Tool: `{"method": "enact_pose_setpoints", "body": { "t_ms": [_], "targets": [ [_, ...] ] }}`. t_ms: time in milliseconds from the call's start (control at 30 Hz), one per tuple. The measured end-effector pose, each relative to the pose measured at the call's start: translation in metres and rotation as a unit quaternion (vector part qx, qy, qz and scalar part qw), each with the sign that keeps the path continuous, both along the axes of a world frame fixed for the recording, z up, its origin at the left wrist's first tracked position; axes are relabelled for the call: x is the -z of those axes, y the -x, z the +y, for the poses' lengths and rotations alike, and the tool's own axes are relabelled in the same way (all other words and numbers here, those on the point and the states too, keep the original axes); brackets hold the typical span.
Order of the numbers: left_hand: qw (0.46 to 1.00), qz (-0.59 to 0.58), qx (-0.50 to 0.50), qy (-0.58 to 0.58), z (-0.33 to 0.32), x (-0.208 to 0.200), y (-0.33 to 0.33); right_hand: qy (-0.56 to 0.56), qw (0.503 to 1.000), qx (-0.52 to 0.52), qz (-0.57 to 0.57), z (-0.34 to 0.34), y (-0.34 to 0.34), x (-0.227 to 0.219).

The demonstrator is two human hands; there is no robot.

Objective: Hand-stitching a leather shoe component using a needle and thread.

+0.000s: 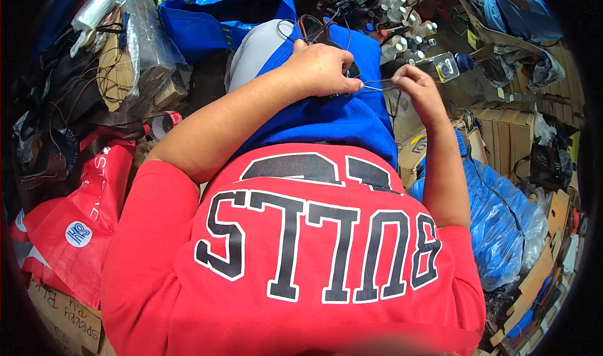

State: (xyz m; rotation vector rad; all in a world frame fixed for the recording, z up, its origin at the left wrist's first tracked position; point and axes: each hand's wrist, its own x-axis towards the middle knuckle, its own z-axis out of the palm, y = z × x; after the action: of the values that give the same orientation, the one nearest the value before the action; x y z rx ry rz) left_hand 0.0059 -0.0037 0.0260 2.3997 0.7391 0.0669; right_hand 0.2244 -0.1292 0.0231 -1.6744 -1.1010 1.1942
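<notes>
My left hand (321,70) is closed over a dark object (353,71) in my lap, most of it hidden beneath the fingers. I cannot make out its kind. Dark brown cords (308,24) loop up just beyond the hand. From my left thumb, a thin pale strand (377,84), doubled or paired, stretches across to the pinched fingers of my right hand (418,89). Whether it is thread or wire cannot be told. A thin dark length hangs below my right fingers. Both hands are over my blue-clad lap (314,117).
An open blue bag (220,13) stands ahead. Several small bottles (402,42) cluster at the far right, near a clear container (446,67). Cardboard (505,139) and blue plastic wrapping (496,218) lie to my right. A red bag (81,224) and wrapped bundles (147,38) crowd my left.
</notes>
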Motion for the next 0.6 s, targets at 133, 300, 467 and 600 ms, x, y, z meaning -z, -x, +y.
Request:
{"method": "enact_pose_setpoints", "body": {
  "t_ms": [133,300,467,600],
  "targets": [
    [0.999,0.005,-0.024,0.037,0.002,0.005,-0.002,0.041,0.973,-0.042,-0.221,0.0,-0.003,0.016],
    [0.998,-0.007,-0.012,0.055,0.01,0.009,0.0,-0.097,0.956,0.026,-0.276,-0.004,0.019,-0.022],
    [0.986,-0.073,0.098,0.115,0.028,0.012,0.011,-0.116,0.846,-0.22,-0.472,0.009,0.057,-0.051],
    [0.983,-0.088,0.155,0.034,0.029,0.011,0.018,-0.06,0.772,-0.274,-0.571,0.02,0.077,-0.049]
  ]
}}
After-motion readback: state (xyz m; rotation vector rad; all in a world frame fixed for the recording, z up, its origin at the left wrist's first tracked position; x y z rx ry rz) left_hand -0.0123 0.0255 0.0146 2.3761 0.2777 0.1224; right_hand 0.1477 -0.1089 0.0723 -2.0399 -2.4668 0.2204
